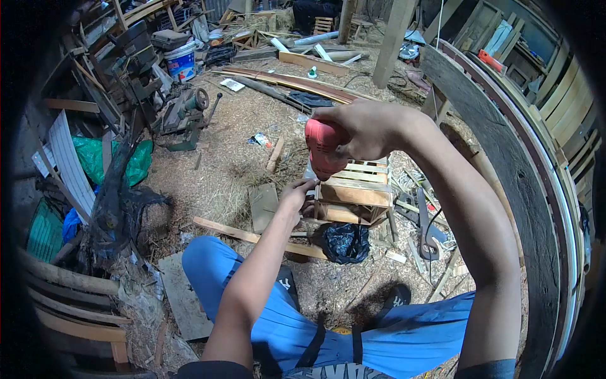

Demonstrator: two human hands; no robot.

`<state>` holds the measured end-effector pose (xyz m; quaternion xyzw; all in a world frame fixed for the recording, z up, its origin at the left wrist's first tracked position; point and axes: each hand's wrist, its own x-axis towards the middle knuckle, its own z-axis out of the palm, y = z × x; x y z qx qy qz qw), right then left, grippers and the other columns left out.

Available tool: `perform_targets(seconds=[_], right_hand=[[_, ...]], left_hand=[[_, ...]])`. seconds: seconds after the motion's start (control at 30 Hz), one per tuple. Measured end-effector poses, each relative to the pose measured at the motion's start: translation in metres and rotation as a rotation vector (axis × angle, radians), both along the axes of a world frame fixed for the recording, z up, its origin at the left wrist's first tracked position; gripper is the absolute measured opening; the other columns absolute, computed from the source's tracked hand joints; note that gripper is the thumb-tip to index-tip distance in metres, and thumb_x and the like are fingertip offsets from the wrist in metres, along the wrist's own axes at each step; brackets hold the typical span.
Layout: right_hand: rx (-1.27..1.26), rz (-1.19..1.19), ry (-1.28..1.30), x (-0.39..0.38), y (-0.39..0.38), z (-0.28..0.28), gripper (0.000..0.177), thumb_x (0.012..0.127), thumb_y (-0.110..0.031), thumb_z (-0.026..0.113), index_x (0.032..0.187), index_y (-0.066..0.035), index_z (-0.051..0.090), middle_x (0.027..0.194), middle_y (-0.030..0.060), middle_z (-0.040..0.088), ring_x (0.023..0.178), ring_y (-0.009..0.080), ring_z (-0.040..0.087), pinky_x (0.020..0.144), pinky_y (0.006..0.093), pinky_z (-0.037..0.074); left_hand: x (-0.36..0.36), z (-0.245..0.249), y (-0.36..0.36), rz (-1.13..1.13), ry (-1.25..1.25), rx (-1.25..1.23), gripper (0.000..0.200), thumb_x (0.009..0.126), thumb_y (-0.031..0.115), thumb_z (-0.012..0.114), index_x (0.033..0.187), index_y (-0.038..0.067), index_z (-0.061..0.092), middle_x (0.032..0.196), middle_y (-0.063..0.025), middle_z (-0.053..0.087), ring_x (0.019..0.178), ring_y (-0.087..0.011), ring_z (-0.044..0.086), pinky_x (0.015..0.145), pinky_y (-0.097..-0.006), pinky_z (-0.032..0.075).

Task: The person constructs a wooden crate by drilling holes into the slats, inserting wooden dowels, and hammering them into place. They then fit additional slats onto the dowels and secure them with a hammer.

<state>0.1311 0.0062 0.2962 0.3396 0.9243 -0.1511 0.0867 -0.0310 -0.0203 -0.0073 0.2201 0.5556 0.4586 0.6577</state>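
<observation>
My right hand is wrapped round a red power drill, which points down at the near left corner of a small slatted wooden stool or crate. My left hand is at that same corner, just below the drill's tip. Its fingers are closed close to the tip, and whatever they pinch is too small and hidden to make out. The slatted piece stands on the ground in front of my knees. A black plastic bag lies against its near side.
A handsaw lies among scraps to the right. On the left are a bench vise, a paint bucket and a green sheet. A loose wood strip crosses the shavings. A long thick plank runs along the right.
</observation>
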Motion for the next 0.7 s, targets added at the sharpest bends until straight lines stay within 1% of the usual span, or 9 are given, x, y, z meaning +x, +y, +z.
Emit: perform_targets(seconds=[0.13, 0.27, 0.37, 0.53, 0.6, 0.7], right_hand=[[-0.005, -0.019, 0.011, 0.0021, 0.0085, -0.0062, 0.060, 0.085, -0.031, 0.079, 0.136, -0.011, 0.055, 0.113, 0.0194, 0.073, 0.105, 0.0367, 0.070, 0.090, 0.0490, 0.053], [-0.020, 0.024, 0.042, 0.0034, 0.0082, -0.0056, 0.057, 0.084, -0.029, 0.079, 0.133, -0.011, 0.056, 0.111, 0.0191, 0.073, 0.105, 0.0365, 0.070, 0.089, 0.0488, 0.053], [-0.028, 0.007, 0.020, 0.0008, 0.0083, -0.0053, 0.058, 0.083, -0.029, 0.080, 0.133, -0.012, 0.056, 0.111, 0.0191, 0.073, 0.105, 0.0367, 0.070, 0.088, 0.0487, 0.053], [-0.022, -0.025, -0.010, -0.0012, 0.0060, -0.0032, 0.060, 0.082, -0.028, 0.081, 0.135, -0.012, 0.056, 0.112, 0.0195, 0.073, 0.105, 0.0375, 0.070, 0.089, 0.0487, 0.053], [0.028, 0.017, 0.007, 0.0003, 0.0058, -0.0040, 0.062, 0.082, -0.028, 0.081, 0.137, -0.013, 0.055, 0.114, 0.0193, 0.073, 0.107, 0.0378, 0.069, 0.091, 0.0487, 0.053], [0.024, 0.038, -0.003, 0.0005, 0.0098, -0.0060, 0.063, 0.083, -0.028, 0.080, 0.139, -0.013, 0.054, 0.116, 0.0195, 0.072, 0.109, 0.0377, 0.069, 0.092, 0.0489, 0.053]], left_hand=[[0.0024, 0.0070, -0.0025, 0.004, 0.039, 0.013, 0.017, 0.098, 0.029, 0.070, 0.111, 0.018, 0.073, 0.092, -0.0008, 0.062, 0.079, -0.0183, 0.060, 0.067, -0.0336, 0.051], [0.0051, 0.0084, -0.0041, 0.017, 0.063, 0.021, 0.016, 0.098, 0.030, 0.070, 0.110, 0.019, 0.073, 0.093, -0.0010, 0.063, 0.086, -0.0183, 0.060, 0.073, -0.0364, 0.051], [0.0028, 0.0036, -0.0033, 0.007, 0.029, 0.032, 0.017, 0.098, 0.031, 0.069, 0.111, 0.019, 0.073, 0.095, -0.0009, 0.063, 0.085, -0.0180, 0.060, 0.074, -0.0367, 0.051], [0.0031, 0.0061, -0.0025, 0.002, 0.052, 0.023, 0.019, 0.099, 0.031, 0.068, 0.113, 0.019, 0.072, 0.096, -0.0012, 0.064, 0.086, -0.0175, 0.060, 0.072, -0.0361, 0.051], [0.0026, 0.0042, -0.0026, -0.002, 0.055, 0.005, 0.019, 0.099, 0.031, 0.068, 0.113, 0.019, 0.072, 0.096, -0.0011, 0.064, 0.086, -0.0175, 0.060, 0.072, -0.0361, 0.051], [0.0011, 0.0017, -0.0002, -0.010, 0.063, 0.013, 0.021, 0.099, 0.032, 0.068, 0.115, 0.019, 0.072, 0.096, -0.0013, 0.065, 0.087, -0.0177, 0.061, 0.071, -0.0359, 0.051]])
